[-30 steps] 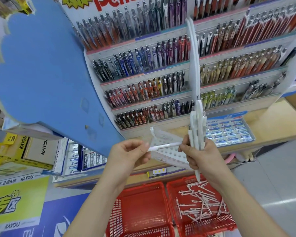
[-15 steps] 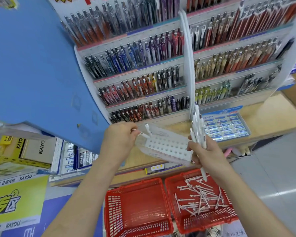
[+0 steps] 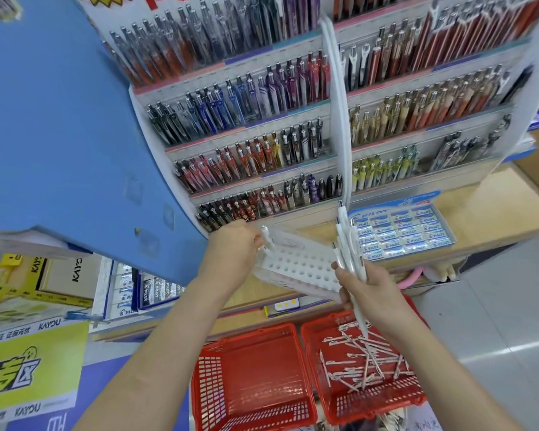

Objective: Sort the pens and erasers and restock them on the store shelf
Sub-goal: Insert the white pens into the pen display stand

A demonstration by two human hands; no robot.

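the pen wall fills the upper half of the frame, its tiered rows already packed, and below it, right of centre, a tray of erasers sits on the wooden ledge. at the bottom two red baskets stand side by side: the left basket looks bare, the right basket holds a loose heap of white pens. in mid-frame a white holed rack lies tilted on the ledge, nearly all its holes free. the right hand is wrapped tight round a bundle of white pens, clickers up and tips toward the basket. the left hand pinches one pen at the rack's upper left corner. the step seems to be seating that pen, so it is best lowered straight along the hole's axis, tip first, and released only once it bottoms; filling hole by hole from that corner would keep the fingers clear of standing pens. the rack may slide, since neither hand clearly steadies it.
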